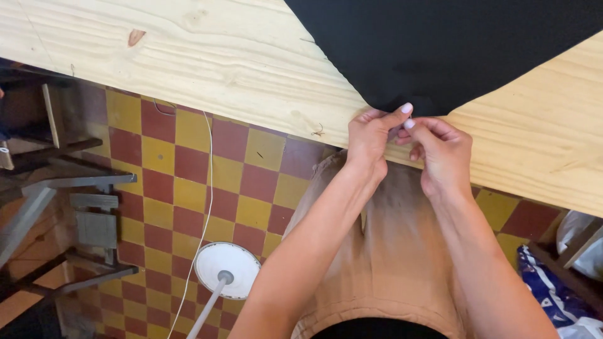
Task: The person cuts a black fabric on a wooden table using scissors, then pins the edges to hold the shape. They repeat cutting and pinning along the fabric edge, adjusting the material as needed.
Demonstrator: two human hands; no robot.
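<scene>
Both pinched together on the black cloth [440,44] corner at the wooden surface [220,56] edge: left hand [370,141], right hand [443,154]; cloth spread flat, otherwise unworked.

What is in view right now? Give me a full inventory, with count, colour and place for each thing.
black fabric: one, black, spread on the tabletop at upper right, its corner at the table edge
wooden tabletop: one, pale pine, across the top
tiled floor: red and yellow checks, below the table
white cord: one, white, running down over the floor
round stand base: one, white with a grey pole, on the floor at bottom centre
wooden frames: dark, stacked at left
printed bag: one, blue and white, lower right
tan garment: worn by the person
left hand: fingers pinching at the fabric corner
right hand: fingers pinching beside it
</scene>
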